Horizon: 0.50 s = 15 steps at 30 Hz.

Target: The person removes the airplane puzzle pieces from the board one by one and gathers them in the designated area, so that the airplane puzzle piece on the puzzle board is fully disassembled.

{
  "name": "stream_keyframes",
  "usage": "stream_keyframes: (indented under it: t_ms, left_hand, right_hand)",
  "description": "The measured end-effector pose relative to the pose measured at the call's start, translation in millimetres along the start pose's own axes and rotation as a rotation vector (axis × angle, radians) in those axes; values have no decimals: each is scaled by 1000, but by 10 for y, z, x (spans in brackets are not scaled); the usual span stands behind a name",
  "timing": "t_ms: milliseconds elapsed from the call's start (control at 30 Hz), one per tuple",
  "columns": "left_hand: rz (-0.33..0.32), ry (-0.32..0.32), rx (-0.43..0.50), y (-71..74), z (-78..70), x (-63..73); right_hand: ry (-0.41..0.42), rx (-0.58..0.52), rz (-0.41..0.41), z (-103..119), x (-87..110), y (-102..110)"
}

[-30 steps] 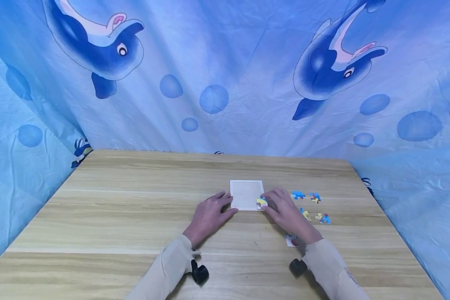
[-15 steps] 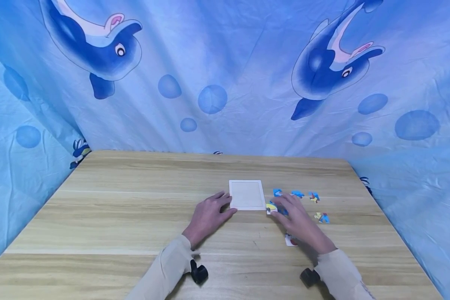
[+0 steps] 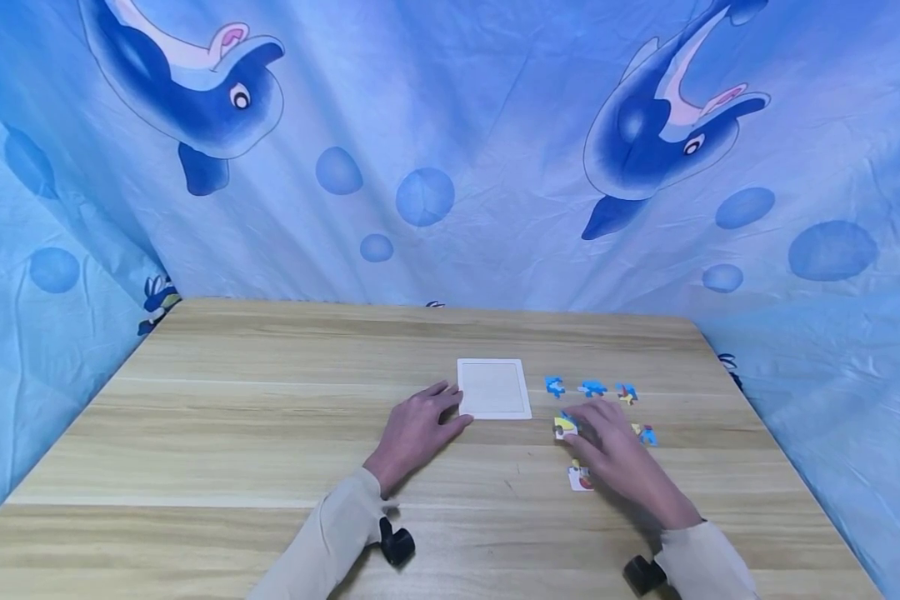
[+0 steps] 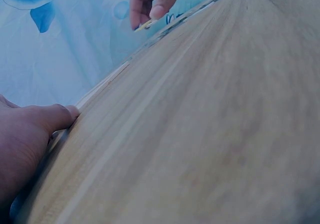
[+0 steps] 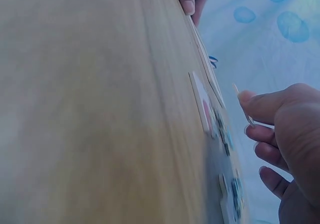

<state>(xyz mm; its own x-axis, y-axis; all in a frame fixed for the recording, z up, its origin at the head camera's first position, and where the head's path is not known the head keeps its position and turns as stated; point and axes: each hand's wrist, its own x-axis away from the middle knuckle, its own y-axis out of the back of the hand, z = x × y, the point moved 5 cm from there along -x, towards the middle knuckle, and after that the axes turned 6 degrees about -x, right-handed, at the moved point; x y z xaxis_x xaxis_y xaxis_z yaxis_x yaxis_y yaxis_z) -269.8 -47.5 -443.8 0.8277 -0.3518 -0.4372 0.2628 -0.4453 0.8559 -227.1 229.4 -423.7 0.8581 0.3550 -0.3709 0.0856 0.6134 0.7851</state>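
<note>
My right hand (image 3: pixel 607 437) pinches a jigsaw puzzle piece (image 3: pixel 565 427), yellow, white and blue, between thumb and fingers. It is held above the table, seen nearly edge-on in the right wrist view as a thin puzzle piece (image 5: pixel 243 106). My left hand (image 3: pixel 416 425) rests at the near-left corner of a white square puzzle tray (image 3: pixel 493 415), its thumb on the front edge and fingertips at the left edge. In the left wrist view the left thumb (image 4: pixel 62 116) lies straight against the tray's rim. No piece shows inside the tray.
Loose puzzle pieces lie right of the tray: a blue piece (image 3: pixel 554 386), another blue piece (image 3: pixel 592 388), a blue and red piece (image 3: pixel 627 393), and a white and red piece (image 3: pixel 580 477) nearer me. The right hand partly hides some. A blue dolphin-print curtain (image 3: pixel 450 275) hangs behind the wooden table (image 3: pixel 270 400).
My right hand has moved right and slightly toward me, carrying the pinched puzzle piece from over the tray's right edge to beside it. My left hand stays at the tray.
</note>
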Motion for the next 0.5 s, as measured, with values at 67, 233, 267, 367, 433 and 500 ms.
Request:
stream_keyframes:
  t_ms: [67,233,267,367,433,500]
  left_hand:
    - [5,5,-2,3,5,1]
    - [16,14,-3,3,17,4]
    - [18,16,-3,3,19,5]
    - [20,20,-6,2,21,5]
    - [21,18,-6,1,18,5]
    - [21,15,-2,0,14,5]
  right_hand:
    - [7,8,-9,-7,35,26]
    - [-19,24,-20,-33,131,94]
    - [-32,27,-21,-43,151,106]
    - [-61,42,-24,-73,212,137]
    - [-73,44,-27,-96,259,159]
    - [-73,53,-35,-115,310,184]
